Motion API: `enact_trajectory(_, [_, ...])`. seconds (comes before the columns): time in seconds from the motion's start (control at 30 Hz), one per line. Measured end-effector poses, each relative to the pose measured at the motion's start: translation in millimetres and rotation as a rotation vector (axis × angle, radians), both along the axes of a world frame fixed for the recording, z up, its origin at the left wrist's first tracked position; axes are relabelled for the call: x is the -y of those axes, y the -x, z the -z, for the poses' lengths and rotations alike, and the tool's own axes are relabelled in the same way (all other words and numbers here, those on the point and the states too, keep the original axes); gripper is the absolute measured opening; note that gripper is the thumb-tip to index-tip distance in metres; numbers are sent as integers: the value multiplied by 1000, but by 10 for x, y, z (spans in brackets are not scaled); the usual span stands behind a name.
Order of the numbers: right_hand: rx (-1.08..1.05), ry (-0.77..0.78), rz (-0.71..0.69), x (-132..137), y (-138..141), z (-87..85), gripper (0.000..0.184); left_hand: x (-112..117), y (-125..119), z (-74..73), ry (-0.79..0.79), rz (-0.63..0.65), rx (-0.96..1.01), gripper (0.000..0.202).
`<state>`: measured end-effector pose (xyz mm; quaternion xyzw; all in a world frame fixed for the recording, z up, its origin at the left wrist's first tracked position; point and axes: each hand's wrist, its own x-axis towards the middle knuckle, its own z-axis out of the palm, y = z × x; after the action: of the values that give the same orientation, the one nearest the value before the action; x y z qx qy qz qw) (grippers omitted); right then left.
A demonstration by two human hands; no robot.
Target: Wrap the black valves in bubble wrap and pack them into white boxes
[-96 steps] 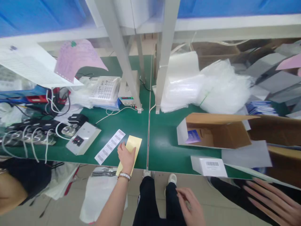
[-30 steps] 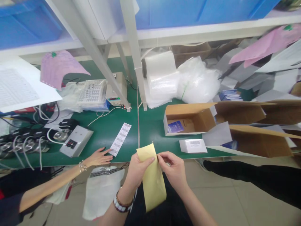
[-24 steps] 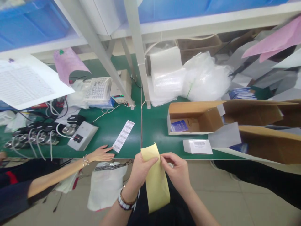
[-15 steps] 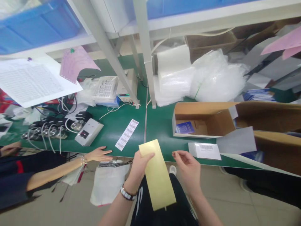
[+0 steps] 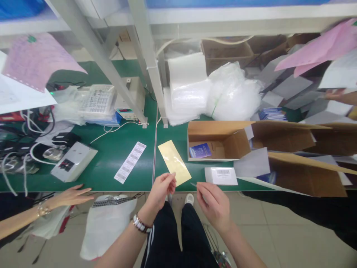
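Observation:
A yellow sheet of label paper (image 5: 175, 162) lies at a slant on the green bench in front of me. At its near left corner is my left hand (image 5: 161, 190), thumb and fingers pinched together; whether they grip the sheet's edge is hidden. My right hand (image 5: 214, 204) hovers at the bench edge, right of the sheet, pinching a small, thin, pale strip (image 5: 193, 184) between thumb and forefinger. Left of the yellow sheet, a white strip of barcode labels (image 5: 130, 162) lies flat. Close beyond my right hand is a small white box (image 5: 221, 176) with a barcode label.
An open carton (image 5: 217, 159) with a blue booklet (image 5: 200, 150) stands behind the white box. More cartons (image 5: 306, 178) are on the right. A grey device (image 5: 74, 162) with cables sits left. A co-worker's hand (image 5: 71, 196) rests near the left bench edge. Shelf posts (image 5: 152, 70) rise ahead.
The yellow sheet has gone from my left hand's hold above my lap to the bench. My left hand is now at its near corner. The view has shifted right.

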<state>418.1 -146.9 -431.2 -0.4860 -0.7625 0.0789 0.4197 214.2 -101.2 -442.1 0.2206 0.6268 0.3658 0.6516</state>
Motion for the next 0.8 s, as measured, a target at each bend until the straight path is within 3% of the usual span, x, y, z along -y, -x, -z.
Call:
enact_trajectory(0.1, [150,-83,-127,3,-222,-90,39,183,-353,-309,85,149,242,46])
enact_trajectory(0.2, [207,-76,-186,23,-404,-141,41,190,-571,-462,139,168,299,47])
enact_trajectory(0.37, [236,-73,-264,44,-610,-143,38,148,-790,-405,146,219,247,37])
enact_trajectory(0.43, [161,-44,-223,70,-662,-117,37,161,-871,-361,108,237,195,31])
enact_trajectory(0.5, [-44,96,-46,107,-695,-83,33,180,-948,-336,57,254,145,28])
enact_trajectory(0.6, [-494,511,206,158,-724,-30,15,209,-1061,-324,-33,295,116,26])
enact_trajectory(0.7, [-791,870,182,197,-768,34,18,250,-1172,-282,-122,342,104,26])
enact_trajectory(0.8, [-887,955,241,250,-899,136,23,294,-1256,-152,-194,422,20,23])
